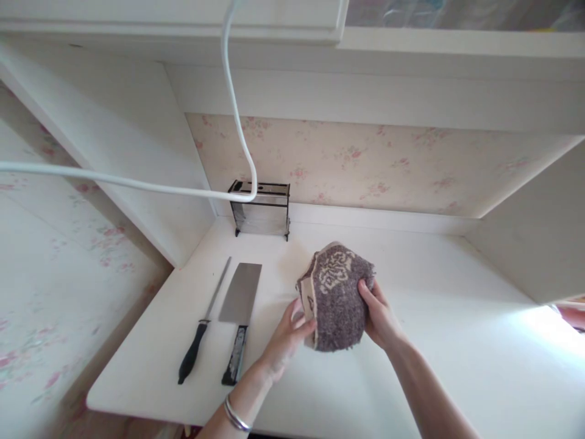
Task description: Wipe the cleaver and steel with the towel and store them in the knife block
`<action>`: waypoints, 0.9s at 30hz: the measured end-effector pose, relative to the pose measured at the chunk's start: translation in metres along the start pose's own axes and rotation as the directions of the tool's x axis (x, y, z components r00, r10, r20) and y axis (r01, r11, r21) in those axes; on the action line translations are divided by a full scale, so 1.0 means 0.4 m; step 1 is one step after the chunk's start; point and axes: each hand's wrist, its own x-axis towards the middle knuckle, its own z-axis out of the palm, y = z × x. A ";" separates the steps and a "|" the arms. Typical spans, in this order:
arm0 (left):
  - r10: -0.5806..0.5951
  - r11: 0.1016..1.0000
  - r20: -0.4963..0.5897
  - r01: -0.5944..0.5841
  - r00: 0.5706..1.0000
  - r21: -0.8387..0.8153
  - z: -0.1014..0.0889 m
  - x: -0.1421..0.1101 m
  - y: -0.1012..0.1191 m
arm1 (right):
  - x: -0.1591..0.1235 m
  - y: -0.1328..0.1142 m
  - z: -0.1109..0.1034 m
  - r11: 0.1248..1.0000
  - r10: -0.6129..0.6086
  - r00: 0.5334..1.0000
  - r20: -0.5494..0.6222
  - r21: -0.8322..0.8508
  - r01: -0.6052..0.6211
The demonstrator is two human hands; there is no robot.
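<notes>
A folded brown towel (pixel 340 305) with a cream floral pattern is held up over the white table. My left hand (pixel 290 332) grips its left edge, thumb and fingers at the pale border. On the towel's right side, my right hand (pixel 377 308) pinches it with the thumb on the front; the other fingers are mostly hidden behind. To the left of my hands a cleaver (pixel 242 296) lies flat, its dark handle toward me. Beside it rests a honing steel (pixel 198 338) with a black handle.
A metal-and-black knife block or rack (pixel 261 210) stands at the back against the wallpapered wall. A white cable (pixel 159 188) hangs across the upper left view. White cabinets (pixel 173 18) overhang the table (pixel 137 366), with side panels left and right.
</notes>
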 end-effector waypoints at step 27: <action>0.242 0.781 -0.010 -0.188 0.970 0.596 0.061 0.080 0.052 | -0.126 0.137 0.067 0.985 0.173 0.963 0.209 -0.035 -0.170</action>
